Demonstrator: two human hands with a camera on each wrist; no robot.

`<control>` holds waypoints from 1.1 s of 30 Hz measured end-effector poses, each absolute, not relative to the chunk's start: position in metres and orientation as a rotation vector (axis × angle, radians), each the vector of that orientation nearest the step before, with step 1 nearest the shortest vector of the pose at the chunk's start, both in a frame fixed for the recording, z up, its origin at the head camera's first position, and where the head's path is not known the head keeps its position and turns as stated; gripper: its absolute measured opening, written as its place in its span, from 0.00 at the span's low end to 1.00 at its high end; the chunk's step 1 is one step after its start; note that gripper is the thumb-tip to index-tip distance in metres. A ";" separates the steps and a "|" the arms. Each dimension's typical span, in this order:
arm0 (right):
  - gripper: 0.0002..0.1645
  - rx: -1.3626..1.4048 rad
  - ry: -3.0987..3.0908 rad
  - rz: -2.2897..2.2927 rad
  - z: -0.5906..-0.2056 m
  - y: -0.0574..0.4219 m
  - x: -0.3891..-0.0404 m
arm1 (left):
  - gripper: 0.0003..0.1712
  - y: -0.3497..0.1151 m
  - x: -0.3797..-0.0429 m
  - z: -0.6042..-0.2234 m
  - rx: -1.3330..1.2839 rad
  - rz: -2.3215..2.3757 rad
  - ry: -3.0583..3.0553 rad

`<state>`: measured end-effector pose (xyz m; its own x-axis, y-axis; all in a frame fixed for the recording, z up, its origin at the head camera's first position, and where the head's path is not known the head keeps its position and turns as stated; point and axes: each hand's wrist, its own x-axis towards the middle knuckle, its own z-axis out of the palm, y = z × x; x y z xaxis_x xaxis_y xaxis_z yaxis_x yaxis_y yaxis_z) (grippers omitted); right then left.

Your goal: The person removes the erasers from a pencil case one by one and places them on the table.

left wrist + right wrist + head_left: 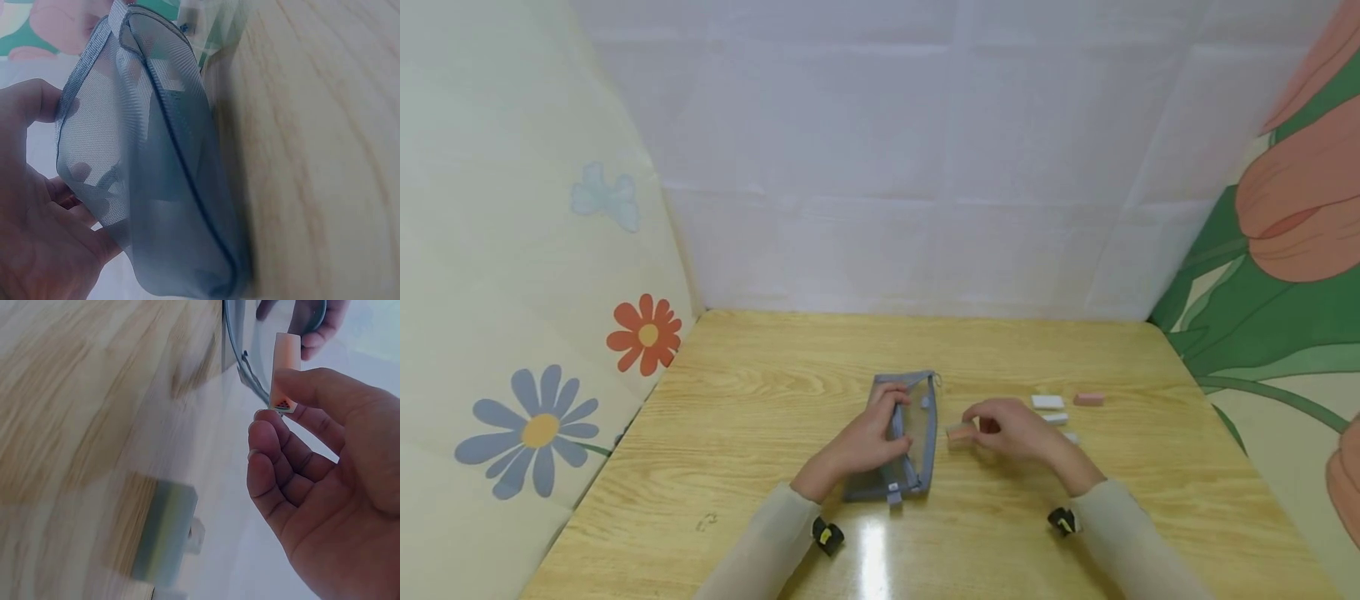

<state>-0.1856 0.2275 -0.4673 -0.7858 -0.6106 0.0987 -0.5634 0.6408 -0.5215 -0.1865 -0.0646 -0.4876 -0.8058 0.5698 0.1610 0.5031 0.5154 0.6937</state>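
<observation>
A grey-blue mesh zip pouch [931,437] lies on the table in front of me, its mouth spread apart on the right side. My left hand [867,435] grips the pouch's edge; in the left wrist view, fingers show through the mesh [94,140]. Just right of the pouch, my right hand [1017,430] pinches a small orange eraser [957,432] between thumb and fingers. The right wrist view shows the eraser [287,353] held upright, with a dark dotted print near its lower end.
Right of and behind my right hand lie a white eraser [1047,402], a pink one [1089,399] and others partly covered by the hand. A green-and-yellow block [165,532] is near in the right wrist view. A white sheet [917,167] hangs behind the table.
</observation>
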 end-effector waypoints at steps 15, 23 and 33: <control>0.16 -0.884 2.814 -0.854 -0.467 0.255 -0.182 | 0.35 -0.066 -0.185 -0.488 0.937 1.180 2.659; 0.07 -0.851 2.857 -0.846 -0.464 0.270 -0.181 | 0.36 -0.067 -0.185 -0.488 0.923 1.184 2.662; 0.17 -0.729 2.876 -0.855 -0.464 0.291 -0.180 | 0.36 -0.072 -0.187 -0.490 0.940 1.208 2.661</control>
